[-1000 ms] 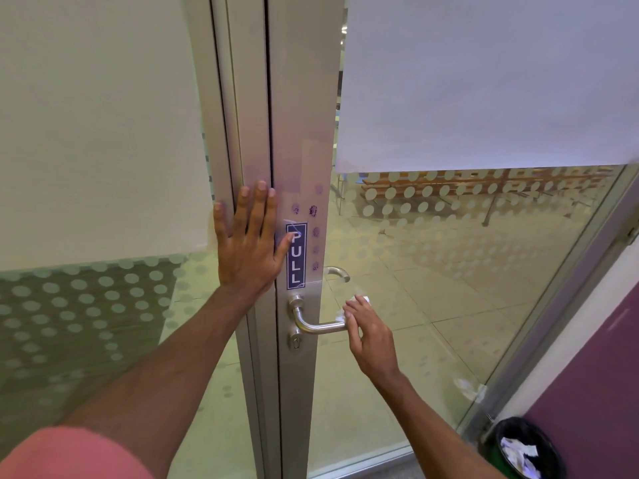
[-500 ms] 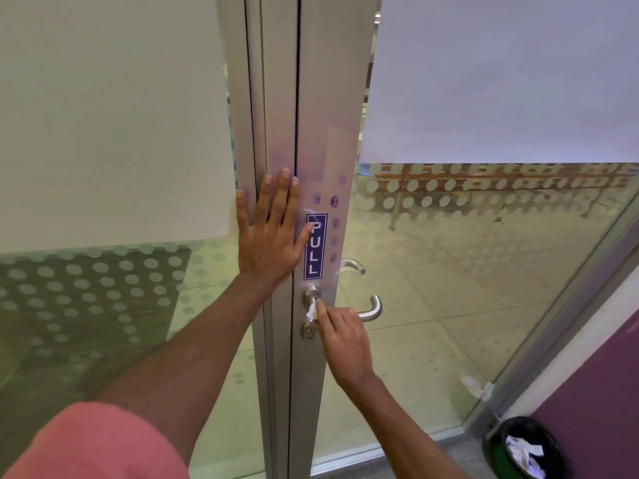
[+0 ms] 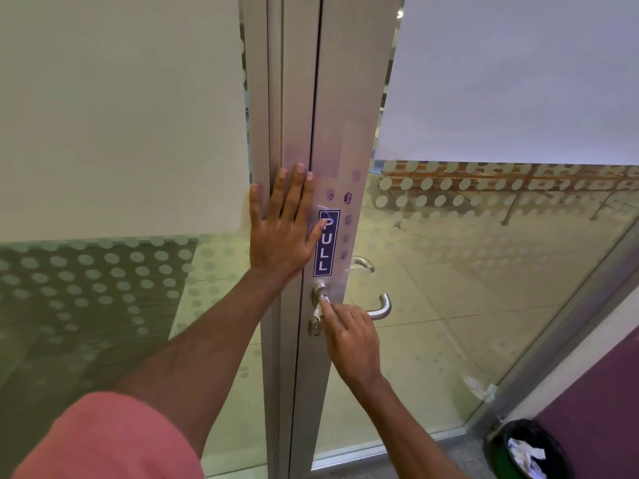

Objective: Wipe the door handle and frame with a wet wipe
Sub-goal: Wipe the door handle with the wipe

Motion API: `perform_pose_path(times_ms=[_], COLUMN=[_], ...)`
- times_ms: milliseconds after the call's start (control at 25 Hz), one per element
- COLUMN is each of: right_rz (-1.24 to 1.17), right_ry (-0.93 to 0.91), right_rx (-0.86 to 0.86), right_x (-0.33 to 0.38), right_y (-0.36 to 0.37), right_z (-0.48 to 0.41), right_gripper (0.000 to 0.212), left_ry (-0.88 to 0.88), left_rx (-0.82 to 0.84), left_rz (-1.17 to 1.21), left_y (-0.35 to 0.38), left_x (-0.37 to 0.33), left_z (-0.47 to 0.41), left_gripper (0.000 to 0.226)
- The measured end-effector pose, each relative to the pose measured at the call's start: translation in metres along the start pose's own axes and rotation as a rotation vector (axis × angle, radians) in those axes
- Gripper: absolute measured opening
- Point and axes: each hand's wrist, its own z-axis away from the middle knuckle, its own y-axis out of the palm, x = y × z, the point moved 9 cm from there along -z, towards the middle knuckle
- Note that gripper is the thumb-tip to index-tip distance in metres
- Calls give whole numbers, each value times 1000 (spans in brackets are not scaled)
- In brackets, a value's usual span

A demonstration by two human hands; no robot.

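Lever [image 3: 375, 311] is the thing your coming stroke turns on: its long axis runs level, out to the right from the round base [image 3: 321, 291] on the door frame [image 3: 342, 98], and it ends in a short return at the far tip. Your right hand [image 3: 349, 337] sits at the base end, so the bare length of the handle lies to the right of your fingertips, partly hidden behind your knuckles. I judge a wipe along it would have to travel rightward, following that axis.

Your right fingers are pinched on the wet wipe [image 3: 320, 307], a small white wad pressed against the underside of the base, just above the keyhole [image 3: 315, 328]. The forearm comes up from the lower right, the wrist fairly straight, the back of the hand toward the camera.

Your left hand [image 3: 281, 229] is flat and open on the frame, fingers spread and pointing up, grasping nothing, thumb touching the edge of the PULL sticker [image 3: 326, 242]. That arm is extended from the lower left (it looks like a brace for the door, though that is my reading). It is just above the handle, yet the right hand, with the wipe, is the nearer one.

Purple smudges [image 3: 347, 198] show on the frame beside the sticker; the frame seems not yet wiped.
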Motion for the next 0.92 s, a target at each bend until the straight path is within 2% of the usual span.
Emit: perform_pose_path(times_ms=[80,320,480,560,680,920], right_rz=[2,-87,-128,-152,-209,-353], right_ry=[-44,95,-43,-115,-115,-125], right_rx=[-37,-54,-35,-63,-82,104], right_x=[-5,8,1,-12,-43,-81], right_y=[-4,3,-5,-12,-21,-13], right_z=[7,-9,-1,6,12,9], right_gripper=[51,44,56,51,43,19], left_ry=[-7,-2,-7,-6,-10,-3], left_rx=[2,18,19,19,27,18], left_rz=[-4,-18,-26,-32,-37,-32], left_y=[1,1,0,0,0,0], left_x=[2,1,2,2,1,1], left_z=[0,0,0,0,0,-1], left_gripper=[81,81,80,80,81,80])
